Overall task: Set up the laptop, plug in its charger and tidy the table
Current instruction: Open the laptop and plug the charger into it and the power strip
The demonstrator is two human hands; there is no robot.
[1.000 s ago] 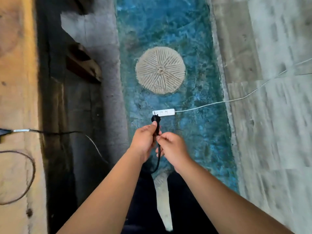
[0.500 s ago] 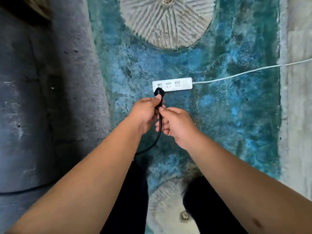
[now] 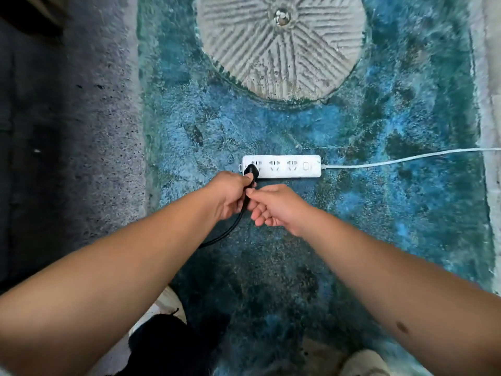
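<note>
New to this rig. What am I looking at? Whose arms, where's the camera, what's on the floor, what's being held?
There is no robot: these are a person's bare arms, filmed by one wide-angle camera worn on the head, looking down. On the blue-green floor lies a white power strip with a white cable running off to the right; a round ribbed stone disc lies beyond it. The left hand grips a black plug at the strip's leftmost socket. The right hand pinches the black cord just behind it.
</note>
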